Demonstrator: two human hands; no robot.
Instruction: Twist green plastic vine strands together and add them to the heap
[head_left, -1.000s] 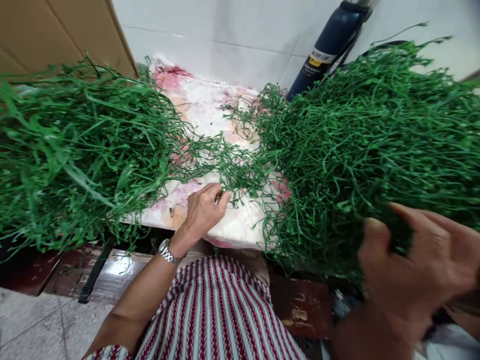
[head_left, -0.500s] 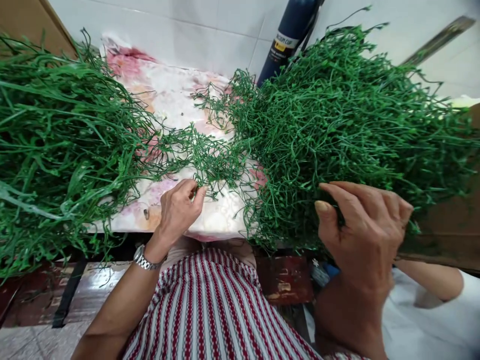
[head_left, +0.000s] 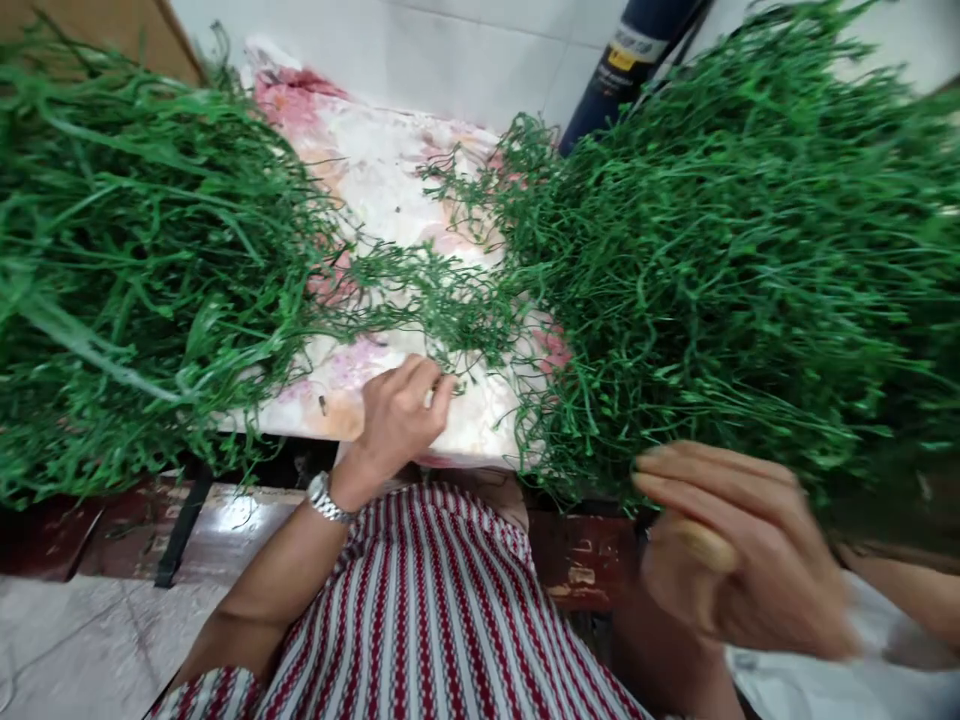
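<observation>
Close to the near edge of the flower-patterned cloth (head_left: 390,190), my left hand (head_left: 409,410) is closed in a pinch, thumb against curled fingers. Whatever sits in the pinch is too small to make out. Loose green, plastic-looking branched stems (head_left: 465,300) lie just beyond its fingertips. My right hand (head_left: 742,550), smeared by motion, is in front of the large right heap of green stems (head_left: 720,280). Its fingers are bent, the thumb stands apart from them, and nothing shows between.
Another big heap of green stems (head_left: 165,240) covers the left side. A dark blue vacuum cup (head_left: 626,70) leans behind the right heap, near the tiled wall (head_left: 480,50). Cardboard (head_left: 120,35) stands at back left. At lower right, another person's arm (head_left: 900,590) is partly visible.
The view has shifted, so the table things sit farther right. My right hand has drawn down and back from the right heap and turned. My left hand keeps its pinch.
</observation>
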